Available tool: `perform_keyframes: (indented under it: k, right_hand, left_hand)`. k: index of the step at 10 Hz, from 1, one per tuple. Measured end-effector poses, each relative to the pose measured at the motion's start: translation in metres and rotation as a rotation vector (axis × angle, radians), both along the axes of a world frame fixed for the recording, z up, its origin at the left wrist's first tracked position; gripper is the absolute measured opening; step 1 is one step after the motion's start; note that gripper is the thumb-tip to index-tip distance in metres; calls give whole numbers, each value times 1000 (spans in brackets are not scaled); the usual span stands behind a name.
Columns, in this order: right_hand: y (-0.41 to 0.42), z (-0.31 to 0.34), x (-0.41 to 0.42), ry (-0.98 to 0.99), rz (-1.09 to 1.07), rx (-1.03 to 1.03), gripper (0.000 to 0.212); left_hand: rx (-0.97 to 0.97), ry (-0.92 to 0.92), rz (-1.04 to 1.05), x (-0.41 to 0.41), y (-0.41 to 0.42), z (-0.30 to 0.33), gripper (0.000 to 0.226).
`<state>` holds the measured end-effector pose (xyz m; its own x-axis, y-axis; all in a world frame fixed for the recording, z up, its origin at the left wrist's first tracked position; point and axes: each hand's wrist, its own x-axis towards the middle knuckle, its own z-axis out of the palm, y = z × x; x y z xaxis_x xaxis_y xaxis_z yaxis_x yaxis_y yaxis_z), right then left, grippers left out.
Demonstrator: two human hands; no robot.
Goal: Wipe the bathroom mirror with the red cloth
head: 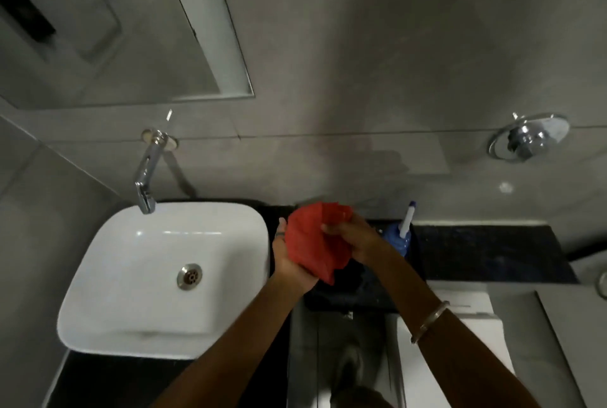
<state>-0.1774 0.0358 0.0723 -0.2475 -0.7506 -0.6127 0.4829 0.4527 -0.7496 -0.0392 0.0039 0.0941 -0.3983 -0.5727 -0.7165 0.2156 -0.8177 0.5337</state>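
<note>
A red cloth (315, 237) is bunched between both my hands above the black counter, just right of the sink. My left hand (289, 260) grips its lower left side from beneath. My right hand (354, 240) pinches its right edge. The bathroom mirror (108, 23) hangs on the grey wall at the upper left, well above and left of the cloth.
A white basin (138, 276) with a chrome drain sits to the left under a wall tap (147, 171). A blue spray bottle (399, 233) stands right behind my right hand on the black counter (486, 250). A chrome wall fitting (528, 140) is at right.
</note>
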Motion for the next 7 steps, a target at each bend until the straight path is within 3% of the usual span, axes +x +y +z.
perform_keyframes:
  k: [1, 2, 3, 5, 6, 7]
  right_hand:
    - [11, -53, -7, 100, 23, 149, 45]
    - [14, -93, -20, 75, 29, 199, 48]
    - [4, -122, -37, 148, 67, 153, 58]
    - [8, -153, -45, 623, 344, 415, 52]
    - [9, -125, -25, 819, 360, 238, 47]
    - [-7, -75, -7, 1144, 234, -83, 60]
  left_hand:
    - [105, 18, 40, -1, 12, -55, 63]
    - [120, -105, -101, 5, 18, -95, 43]
    - [144, -168, -155, -5, 10, -126, 52]
    - [-60, -701, -446, -18, 18, -161, 42]
    - [-478, -688, -484, -13, 24, -132, 43]
    - [-1019, -751, -371, 1, 8, -81, 56]
